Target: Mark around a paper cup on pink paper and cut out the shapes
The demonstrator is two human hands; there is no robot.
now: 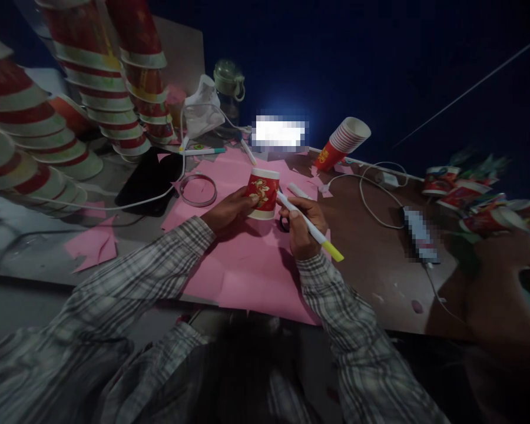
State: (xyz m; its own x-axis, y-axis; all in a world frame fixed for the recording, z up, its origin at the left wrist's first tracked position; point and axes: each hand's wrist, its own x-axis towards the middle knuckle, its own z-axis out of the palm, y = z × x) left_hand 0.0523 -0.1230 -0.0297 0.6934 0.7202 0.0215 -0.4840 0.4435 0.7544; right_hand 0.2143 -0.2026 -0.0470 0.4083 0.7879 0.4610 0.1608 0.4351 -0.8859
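Note:
My left hand (pixel 232 209) grips a red paper cup (pixel 263 191) with a gold dragon and white bands at both ends, holding it over pink paper (pixel 265 288). In my right hand (pixel 307 227) is a white marker (pixel 307 221) with a yellow end toward me. Its other tip points at the cup's right side; whether it touches I cannot tell. A dark loop (pixel 284 224) shows beside my right fingers, mostly hidden. Beyond the cup lies another white marker (pixel 248 152), and a further white pen (pixel 298 189) rests behind my right hand.
Tall stacks of paper cups (pixel 110 88) rise at left, by a black tablet or phone (pixel 152 179). A ring-shaped coil (pixel 197 189) lies on the paper. A tilted cup stack (pixel 344 141), cables, a phone (pixel 419 235) and another person's arm (pixel 503 282) are rightward.

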